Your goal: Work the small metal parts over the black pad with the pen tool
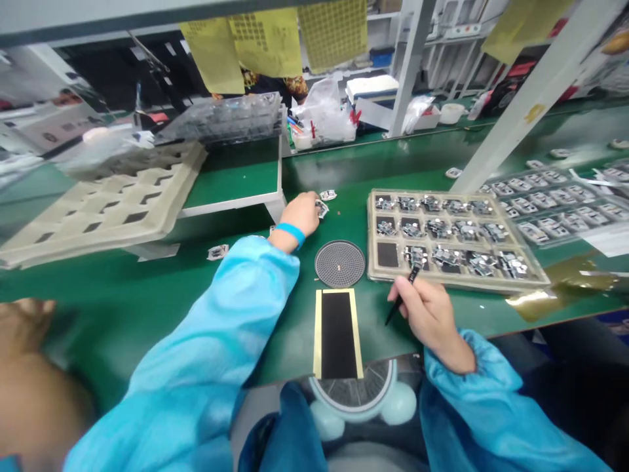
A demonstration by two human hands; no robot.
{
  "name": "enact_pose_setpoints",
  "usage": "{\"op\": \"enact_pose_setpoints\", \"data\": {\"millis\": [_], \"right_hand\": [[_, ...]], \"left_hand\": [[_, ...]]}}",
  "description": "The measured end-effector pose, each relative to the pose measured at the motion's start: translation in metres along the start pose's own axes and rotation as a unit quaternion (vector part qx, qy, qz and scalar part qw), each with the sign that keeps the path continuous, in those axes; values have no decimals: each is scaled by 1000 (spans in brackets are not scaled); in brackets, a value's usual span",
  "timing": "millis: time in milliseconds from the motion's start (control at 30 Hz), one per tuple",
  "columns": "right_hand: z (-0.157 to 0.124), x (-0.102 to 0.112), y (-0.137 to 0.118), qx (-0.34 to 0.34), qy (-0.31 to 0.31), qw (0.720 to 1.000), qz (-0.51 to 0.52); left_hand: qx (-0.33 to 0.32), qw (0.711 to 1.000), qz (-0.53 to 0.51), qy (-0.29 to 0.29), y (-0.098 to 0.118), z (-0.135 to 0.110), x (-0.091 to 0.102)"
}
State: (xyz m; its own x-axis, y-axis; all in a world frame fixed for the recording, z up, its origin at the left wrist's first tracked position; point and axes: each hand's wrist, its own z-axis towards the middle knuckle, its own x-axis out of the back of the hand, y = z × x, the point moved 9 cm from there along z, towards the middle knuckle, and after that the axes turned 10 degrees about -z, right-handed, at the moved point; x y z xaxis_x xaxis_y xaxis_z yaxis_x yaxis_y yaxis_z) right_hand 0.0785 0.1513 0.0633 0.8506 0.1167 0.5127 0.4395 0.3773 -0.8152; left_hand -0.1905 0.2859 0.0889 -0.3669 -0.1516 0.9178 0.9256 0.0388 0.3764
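My left hand (301, 217), with a blue band at the wrist, reaches past the small stand. Its fingers are closed on a small white-and-grey part (322, 209), mostly seen at the fingertips. A similar white part (328, 195) lies just beyond them. In my right hand (428, 309) black tweezers (394, 309) are pinched, their tips at a metallic circuit piece (415, 254) in the front row of a beige compartment tray (459, 283). Whether the tips grip that piece I cannot tell. Several similar pieces fill other compartments; the front-left one shows only its dark bottom.
A round perforated grey disc (339, 263) and a black pad (338, 334) with yellow edges lie between my hands. Another white part (217, 252) rests left. Clear trays (565, 203) of white parts stand right. Another person's blurred arm (34, 373) enters at left.
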Motion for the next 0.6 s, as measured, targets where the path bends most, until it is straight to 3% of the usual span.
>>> {"op": "enact_pose_setpoints", "data": {"millis": [100,167,333,400,467,533,600], "right_hand": [[-16,-14,41,-114,-30,986,122],[-21,-24,53,-152,-53,969,187],[-16,-31,50,-132,-88,970,186],[-15,-29,48,-109,-85,976,170],[-14,-26,47,-97,-70,976,185],[-15,-27,49,-101,-58,970,215],[-15,-29,50,-115,-50,966,228]], "left_hand": [[45,998,33,-6,-7,53,-13],[57,998,38,-5,-10,75,-23],[56,998,17,-12,-10,89,-41],[48,998,-37,8,-5,76,-35],[30,983,-178,23,4,50,-24],[22,929,-368,-10,12,11,-17],[52,842,-524,-118,21,-38,-23]]}}
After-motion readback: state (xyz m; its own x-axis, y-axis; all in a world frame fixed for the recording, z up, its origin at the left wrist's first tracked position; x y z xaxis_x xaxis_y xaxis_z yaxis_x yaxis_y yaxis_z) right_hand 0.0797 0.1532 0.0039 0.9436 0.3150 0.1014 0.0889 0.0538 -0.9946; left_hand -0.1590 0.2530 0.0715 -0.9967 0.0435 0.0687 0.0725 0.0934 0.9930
